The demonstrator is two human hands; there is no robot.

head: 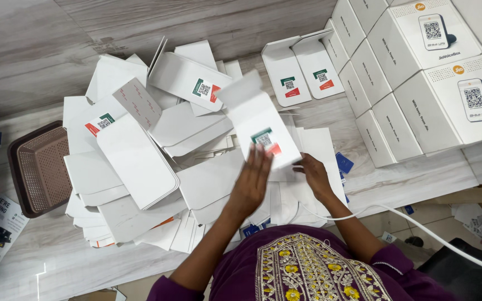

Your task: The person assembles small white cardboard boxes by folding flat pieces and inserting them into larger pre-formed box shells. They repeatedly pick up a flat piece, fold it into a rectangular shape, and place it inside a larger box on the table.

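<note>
A flat white cardboard sleeve (pixel 259 120) with a small green and red label is lifted over the pile, slightly blurred. My left hand (pixel 252 181) presses its fingers against the sleeve's lower edge. My right hand (pixel 314 175) grips the sleeve's lower right corner from beneath. Under both hands lies a loose pile of similar white flat cartons (pixel 140 161) spread over the wooden table (pixel 40 50).
A brown plastic basket (pixel 37 167) sits at the left edge. Stacked white product boxes (pixel 419 72) fill the upper right. Two folded sleeves (pixel 299 69) lie beside them. A white cable (pixel 419 226) runs across the lower right.
</note>
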